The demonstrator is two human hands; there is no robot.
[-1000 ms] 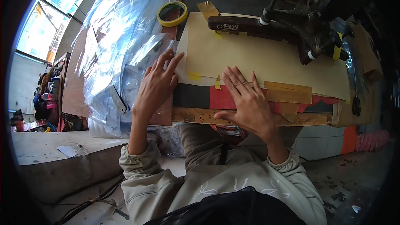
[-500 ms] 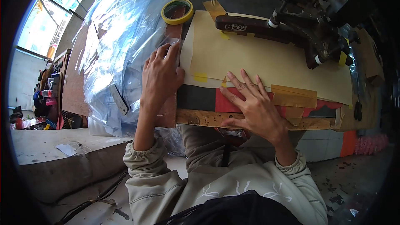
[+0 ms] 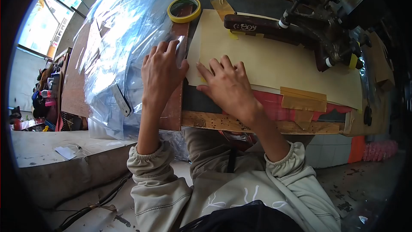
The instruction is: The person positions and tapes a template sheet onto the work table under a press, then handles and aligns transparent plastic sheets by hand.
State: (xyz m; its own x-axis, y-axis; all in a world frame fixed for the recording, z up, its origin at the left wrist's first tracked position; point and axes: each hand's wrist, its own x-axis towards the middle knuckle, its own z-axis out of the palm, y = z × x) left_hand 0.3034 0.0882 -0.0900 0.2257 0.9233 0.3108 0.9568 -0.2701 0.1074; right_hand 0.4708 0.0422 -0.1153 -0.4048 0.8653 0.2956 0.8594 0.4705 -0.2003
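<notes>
A stack of clear plastic sheets (image 3: 124, 25) lies at the left of the bench. My left hand (image 3: 159, 73) rests on its right edge, fingers slightly bent and thumb apart, with no grip visible. Cream card sheet (image 3: 274, 60) covers the dark work surface to the right. Over the left end of this sheet is my right hand (image 3: 229, 83), fingers spread and bent, the index fingertip near the sheet's left edge. Whether its fingertips press on the card I cannot tell. A yellow tape roll (image 3: 184, 10) sits beyond my left hand.
A dark machine arm (image 3: 266, 28) with metal fittings reaches over the card. Brown tape (image 3: 304, 99) and red material (image 3: 268, 99) line the card's near side. A box-cutter-like blade tool (image 3: 122, 101) lies on the plastic. The bench has a wooden front edge (image 3: 206, 121).
My right hand has moved left and away from me, from the red material onto the card's left part. My left hand has shifted slightly left, its fingers straighter.
</notes>
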